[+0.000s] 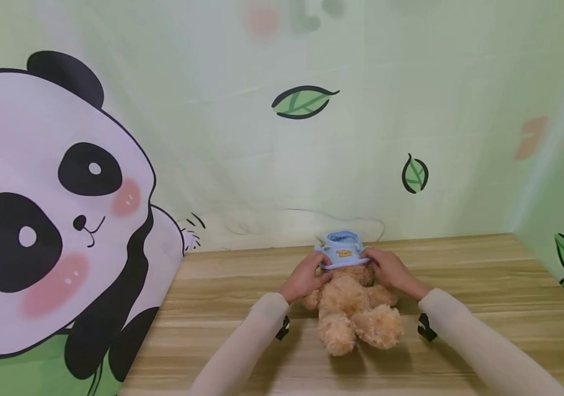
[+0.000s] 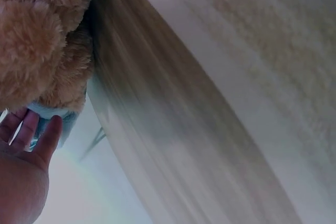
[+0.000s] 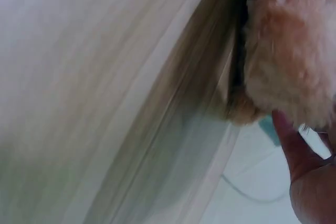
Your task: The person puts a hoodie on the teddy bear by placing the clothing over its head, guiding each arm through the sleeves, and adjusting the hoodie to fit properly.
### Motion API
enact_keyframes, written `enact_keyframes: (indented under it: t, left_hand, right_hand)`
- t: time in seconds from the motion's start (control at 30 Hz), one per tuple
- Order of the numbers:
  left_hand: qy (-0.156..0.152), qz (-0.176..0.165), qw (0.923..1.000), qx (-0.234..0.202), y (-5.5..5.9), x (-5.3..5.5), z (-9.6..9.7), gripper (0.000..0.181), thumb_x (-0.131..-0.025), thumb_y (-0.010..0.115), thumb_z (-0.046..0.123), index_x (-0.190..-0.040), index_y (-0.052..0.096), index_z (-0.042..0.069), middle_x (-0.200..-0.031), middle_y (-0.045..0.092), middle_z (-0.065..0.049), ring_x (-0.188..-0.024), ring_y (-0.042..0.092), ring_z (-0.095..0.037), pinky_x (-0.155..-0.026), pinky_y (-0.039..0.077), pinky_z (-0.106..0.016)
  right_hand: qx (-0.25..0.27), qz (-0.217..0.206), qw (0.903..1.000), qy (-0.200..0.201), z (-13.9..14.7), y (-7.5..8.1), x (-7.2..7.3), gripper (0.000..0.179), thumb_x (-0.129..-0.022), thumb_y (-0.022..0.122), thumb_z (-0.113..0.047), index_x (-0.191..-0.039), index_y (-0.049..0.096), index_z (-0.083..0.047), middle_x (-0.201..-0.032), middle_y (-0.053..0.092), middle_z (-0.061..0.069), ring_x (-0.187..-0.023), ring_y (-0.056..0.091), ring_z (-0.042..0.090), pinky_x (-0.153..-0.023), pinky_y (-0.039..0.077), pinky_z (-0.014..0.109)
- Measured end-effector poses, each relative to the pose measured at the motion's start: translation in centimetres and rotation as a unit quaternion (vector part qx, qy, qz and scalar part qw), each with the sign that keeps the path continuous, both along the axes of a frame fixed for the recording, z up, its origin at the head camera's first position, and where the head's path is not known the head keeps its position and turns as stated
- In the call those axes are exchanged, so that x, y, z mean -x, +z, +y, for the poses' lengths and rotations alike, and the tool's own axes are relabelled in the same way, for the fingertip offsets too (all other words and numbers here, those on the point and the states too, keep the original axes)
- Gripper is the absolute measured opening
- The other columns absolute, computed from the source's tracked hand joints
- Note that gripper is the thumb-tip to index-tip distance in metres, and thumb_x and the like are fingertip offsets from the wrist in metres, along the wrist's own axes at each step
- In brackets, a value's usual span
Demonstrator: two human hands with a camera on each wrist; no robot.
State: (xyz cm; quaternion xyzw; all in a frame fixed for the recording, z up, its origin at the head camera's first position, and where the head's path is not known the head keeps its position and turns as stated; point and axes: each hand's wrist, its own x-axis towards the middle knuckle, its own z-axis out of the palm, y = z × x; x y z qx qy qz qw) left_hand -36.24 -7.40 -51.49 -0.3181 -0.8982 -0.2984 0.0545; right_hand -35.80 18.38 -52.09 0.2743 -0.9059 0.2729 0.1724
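A fluffy light-brown teddy bear (image 1: 342,300) lies on the table, its feet towards me. Over its head is a small light-blue doll shirt (image 1: 333,256) with a yellow animal print; the shirt's neck opening faces up, and the top of the head is hidden. My left hand (image 1: 306,276) pinches the lower left edge of the shirt, and my right hand (image 1: 392,270) pinches the lower right edge. In the left wrist view, the fingers (image 2: 48,142) touch blue cloth beside the fur. In the right wrist view, the thumb side of the right hand (image 3: 310,182) is near the fur.
The wood-grain table (image 1: 222,308) runs back to a pale green wall cloth (image 1: 242,165) printed with leaves and a large panda (image 1: 39,143). A thin dark line curves across the cloth behind the bear. Dark wrist devices (image 1: 427,328) show below both sleeves.
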Motion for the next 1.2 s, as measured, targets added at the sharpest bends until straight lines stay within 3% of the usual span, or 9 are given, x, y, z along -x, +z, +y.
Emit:
enact_keyframes:
  t: [0.1, 0.27, 0.43, 0.53, 0.8, 1.03, 1.2]
  left_hand:
    - [-0.005, -0.009, 0.9999, 0.006, 0.2, 0.1, -0.2, 0.017, -0.093, 0.067, 0.017, -0.103, 0.057, 0.007, -0.107, 0.060, -0.008, -0.102, 0.060, -0.024, -0.090, 0.048, -0.032]
    - [-0.023, -0.001, 0.9997, 0.009, 0.2, 0.4, -0.5, 0.016, -0.093, 0.067, 0.014, -0.103, 0.058, 0.006, -0.107, 0.062, -0.010, -0.104, 0.060, -0.025, -0.093, 0.048, -0.033]
    - [-0.032, 0.028, 0.9988, 0.026, 0.0, 0.4, -0.7, 0.025, -0.086, 0.072, 0.005, -0.108, 0.059, 0.003, -0.110, 0.061, -0.011, -0.106, 0.059, -0.024, -0.095, 0.049, -0.035]
    - [-0.032, 0.030, 0.9986, 0.032, 0.0, 0.5, -0.8, 0.032, -0.083, 0.074, 0.001, -0.110, 0.057, 0.004, -0.112, 0.059, -0.010, -0.106, 0.058, -0.025, -0.094, 0.049, -0.034]
    - [-0.019, 0.052, 0.9940, 0.094, 0.1, 1.0, 0.1, 0.033, -0.083, 0.073, 0.006, -0.107, 0.051, 0.010, -0.101, 0.056, -0.004, -0.088, 0.059, -0.018, -0.079, 0.050, -0.030]
    - [0.001, 0.018, 0.9934, 0.113, -0.2, 1.3, 0.5, 0.043, -0.082, 0.073, 0.001, -0.120, 0.053, 0.008, -0.119, 0.057, -0.008, -0.110, 0.060, -0.022, -0.096, 0.050, -0.033]
    - [-0.001, 0.040, 0.9922, 0.118, -0.4, 1.1, 0.3, 0.038, -0.087, 0.071, 0.004, -0.121, 0.054, 0.007, -0.120, 0.058, -0.010, -0.116, 0.057, -0.022, -0.100, 0.047, -0.034]
  right_hand:
    - [-0.009, 0.016, 0.9998, 0.012, 0.0, -0.2, 0.5, 0.024, -0.087, 0.051, 0.013, -0.098, 0.064, -0.005, -0.102, 0.071, 0.014, -0.092, 0.067, 0.033, -0.079, 0.053, 0.048]
    - [-0.017, 0.041, 0.9989, 0.018, -0.4, -0.3, 1.0, 0.025, -0.078, 0.057, 0.014, -0.090, 0.062, -0.007, -0.090, 0.068, 0.009, -0.077, 0.061, 0.023, -0.069, 0.049, 0.042]
    - [-0.032, -0.026, 0.9982, 0.044, 0.0, 0.0, 0.6, 0.037, -0.075, 0.063, 0.010, -0.108, 0.057, -0.005, -0.102, 0.064, 0.012, -0.087, 0.061, 0.025, -0.074, 0.049, 0.042]
    - [-0.052, -0.065, 0.9949, 0.056, 0.4, 0.2, 0.4, 0.045, -0.078, 0.069, 0.006, -0.119, 0.052, -0.003, -0.114, 0.061, 0.017, -0.098, 0.062, 0.030, -0.080, 0.051, 0.046]
    - [-0.086, -0.069, 0.9928, 0.047, 0.5, -0.2, 0.4, 0.040, -0.086, 0.070, 0.002, -0.120, 0.049, -0.007, -0.112, 0.066, 0.021, -0.098, 0.066, 0.036, -0.078, 0.053, 0.047]
    - [-0.065, -0.073, 0.9931, 0.065, 0.4, -0.7, 0.8, 0.039, -0.084, 0.064, 0.009, -0.117, 0.049, -0.005, -0.106, 0.065, 0.021, -0.087, 0.064, 0.031, -0.069, 0.048, 0.039]
    - [-0.071, -0.048, 0.9942, 0.066, 0.1, -0.8, 1.0, 0.040, -0.083, 0.062, 0.009, -0.118, 0.050, -0.006, -0.105, 0.067, 0.019, -0.088, 0.065, 0.031, -0.070, 0.050, 0.041]
